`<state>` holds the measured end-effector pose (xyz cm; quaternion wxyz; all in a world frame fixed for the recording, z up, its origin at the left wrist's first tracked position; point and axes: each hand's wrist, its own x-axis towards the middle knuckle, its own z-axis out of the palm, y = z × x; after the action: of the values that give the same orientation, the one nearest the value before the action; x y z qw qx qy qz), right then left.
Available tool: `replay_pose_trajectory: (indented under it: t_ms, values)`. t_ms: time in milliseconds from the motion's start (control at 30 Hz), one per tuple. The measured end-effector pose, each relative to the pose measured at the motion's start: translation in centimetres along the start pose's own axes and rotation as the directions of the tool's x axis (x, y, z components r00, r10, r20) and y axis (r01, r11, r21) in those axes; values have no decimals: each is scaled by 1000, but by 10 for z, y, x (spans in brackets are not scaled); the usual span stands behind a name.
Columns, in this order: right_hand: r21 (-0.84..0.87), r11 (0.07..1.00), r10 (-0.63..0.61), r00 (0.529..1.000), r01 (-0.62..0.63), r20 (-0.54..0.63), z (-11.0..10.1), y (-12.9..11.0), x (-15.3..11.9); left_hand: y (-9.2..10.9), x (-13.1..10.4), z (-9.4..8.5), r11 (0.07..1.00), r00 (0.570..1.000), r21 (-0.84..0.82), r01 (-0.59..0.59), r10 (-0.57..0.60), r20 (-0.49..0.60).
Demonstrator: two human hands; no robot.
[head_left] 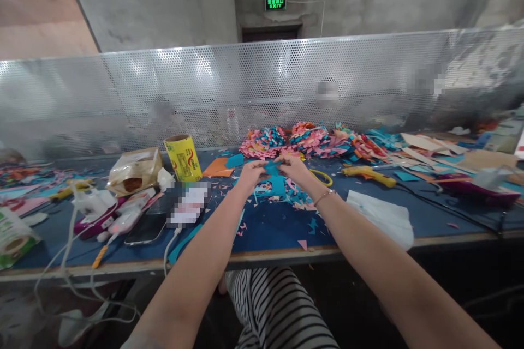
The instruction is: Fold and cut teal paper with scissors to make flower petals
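Your left hand (254,172) and right hand (290,167) grasp blue paper (272,168) between them above the blue table (282,229).

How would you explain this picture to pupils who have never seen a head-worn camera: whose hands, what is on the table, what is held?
There is no machine here: a person works bare-handed, and one camera on the person's head took this single picture, looking forward and down. The left hand and right hand hold a piece of blue paper between them. On the blue table lie paper scraps, colourful paper bundles, a yellow glue gun, two phones and an open yellow canister.
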<state>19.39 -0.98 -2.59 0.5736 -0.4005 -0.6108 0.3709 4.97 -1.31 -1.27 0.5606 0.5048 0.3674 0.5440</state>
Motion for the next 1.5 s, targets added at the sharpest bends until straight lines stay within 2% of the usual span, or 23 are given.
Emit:
replay_pose_trajectory:
  t_ms: [167,300,467,633,767,900,1033,1267,1500]
  values:
    - [-61,997,-56,998,55,-20,0,-5,-2,-3,0,-2,999,999,41,-28,26,37]
    - [-54,995,-86,995,89,43,1,-6,-4,-2,-1,-2,1000,999,-7,-15,16,37]
    - [28,999,-45,998,44,45,0,-1,-1,4,-2,-2,992,996,-101,76,-71,51]
    - [153,988,25,999,-28,25,1,-1,1,7,-2,-3,988,997,-135,80,-77,28]
    - [220,973,54,997,-65,57,1,-4,-2,8,-4,-2,994,1000,-105,21,-19,22]
    - [145,989,21,999,-27,44,0,-3,-4,6,-3,-2,996,997,-27,-79,79,9]
    - [99,995,5,1000,-7,28,-2,-1,-3,3,-1,-4,992,992,12,-125,125,-25]
    - [70,997,19,1000,-18,-12,-2,-3,-2,0,3,-9,986,990,110,-125,131,-43]
    - [79,997,28,999,-27,-18,-2,-5,-2,-1,6,-12,983,987,121,-139,147,-58]
